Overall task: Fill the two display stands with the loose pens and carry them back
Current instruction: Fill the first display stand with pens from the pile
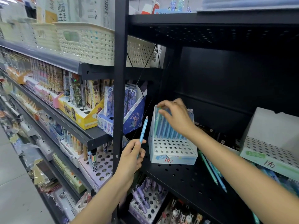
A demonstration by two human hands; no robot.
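The right hand (175, 116) pinches a pen top in the blue stand (171, 143) on the black shelf (186, 178); the left hand (131, 155) curls around a blue pen (143, 130); a hard push might tip the stand, and the loose pens (212, 172) beside it could roll off.

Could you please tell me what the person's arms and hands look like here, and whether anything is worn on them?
Both arms are bare as far as the frame shows: no sleeve edge comes into view on either forearm. The left hand and the right hand wear no gloves, and no rings, watch or bracelet can be seen on the fingers or wrists. The nails look short and unpainted.
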